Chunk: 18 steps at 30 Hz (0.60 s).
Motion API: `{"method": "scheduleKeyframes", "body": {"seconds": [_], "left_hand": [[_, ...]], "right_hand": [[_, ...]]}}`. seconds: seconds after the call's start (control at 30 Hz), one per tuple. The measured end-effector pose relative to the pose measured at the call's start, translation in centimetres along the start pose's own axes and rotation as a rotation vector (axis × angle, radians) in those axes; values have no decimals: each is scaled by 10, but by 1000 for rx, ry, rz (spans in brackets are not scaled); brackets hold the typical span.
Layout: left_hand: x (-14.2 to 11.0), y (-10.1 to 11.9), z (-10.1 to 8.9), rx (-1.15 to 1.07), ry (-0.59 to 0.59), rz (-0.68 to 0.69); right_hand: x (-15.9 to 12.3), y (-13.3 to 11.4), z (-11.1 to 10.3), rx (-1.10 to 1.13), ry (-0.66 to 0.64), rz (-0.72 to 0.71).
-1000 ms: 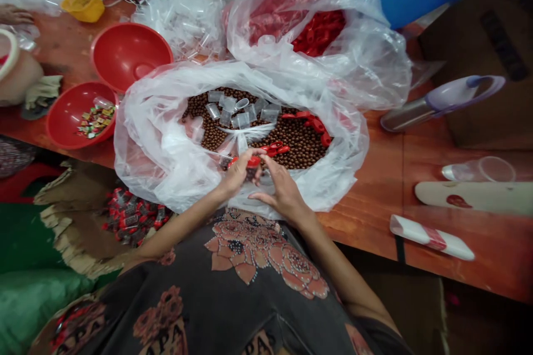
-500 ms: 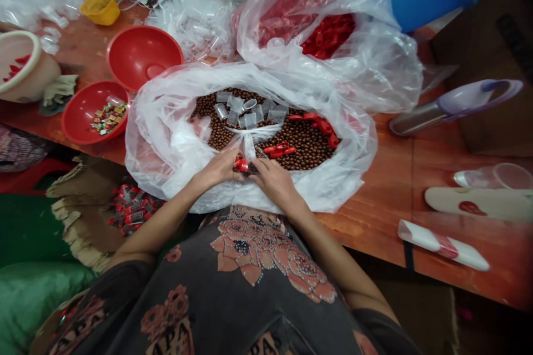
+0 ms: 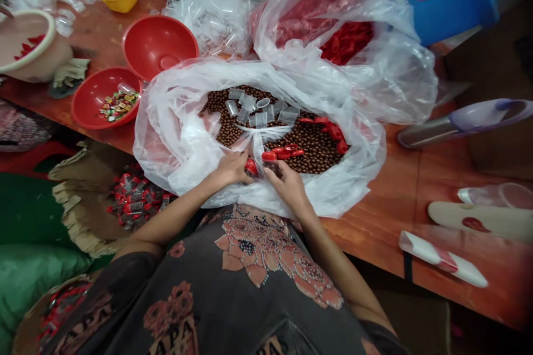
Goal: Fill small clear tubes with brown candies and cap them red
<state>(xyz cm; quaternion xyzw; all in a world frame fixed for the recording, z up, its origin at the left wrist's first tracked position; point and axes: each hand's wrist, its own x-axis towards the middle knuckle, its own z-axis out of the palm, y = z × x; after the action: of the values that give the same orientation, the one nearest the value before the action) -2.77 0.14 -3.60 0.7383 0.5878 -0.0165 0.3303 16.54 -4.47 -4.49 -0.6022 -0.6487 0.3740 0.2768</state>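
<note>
A big clear plastic bag [image 3: 175, 138] lies open on the wooden table, filled with small brown balls [image 3: 310, 147]. Several clear little tubes [image 3: 256, 108] and loose red caps [image 3: 328, 127] rest on top of the balls. At the bag's near edge my left hand [image 3: 231, 169] is closed on a red-capped tube [image 3: 251, 167]. My right hand [image 3: 287, 183] is closed on a second tube with a red cap [image 3: 270, 156]. The two hands almost touch.
Behind it, a second clear bag [image 3: 387, 61] holds red caps and a heap of clear tubes [image 3: 212, 14]. Two red bowls [image 3: 160, 44], one with wrapped sweets [image 3: 119, 105], stand at left. A cardboard box of filled tubes [image 3: 133, 199] sits lower left. A jug [image 3: 466, 122] lies at right.
The view has shifted so everything sits further right. My hands have parted slightly, each now with its own red-capped tube, where before they were pressed together on one.
</note>
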Motion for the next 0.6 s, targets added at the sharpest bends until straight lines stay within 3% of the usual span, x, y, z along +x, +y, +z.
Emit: {"method": "scheduleKeyframes", "body": {"seconds": [0.17, 0.33, 0.4, 0.47, 0.6], "left_hand": [[2, -4, -5, -175, -25, 12], [-12, -7, -13, -891, 90, -42], [-20, -3, -15, -1137, 33, -39], [-27, -2, -15, -1241, 8, -30], [-50, -18, -25, -1264, 170, -26]], "right_hand": [[-4, 5, 7, 52, -13, 42], [2, 13, 14, 185, 28, 41], [6, 7, 17, 230, 0, -20], [9, -5, 20, 216, -56, -123], [9, -38, 26, 85, -195, -388]]}}
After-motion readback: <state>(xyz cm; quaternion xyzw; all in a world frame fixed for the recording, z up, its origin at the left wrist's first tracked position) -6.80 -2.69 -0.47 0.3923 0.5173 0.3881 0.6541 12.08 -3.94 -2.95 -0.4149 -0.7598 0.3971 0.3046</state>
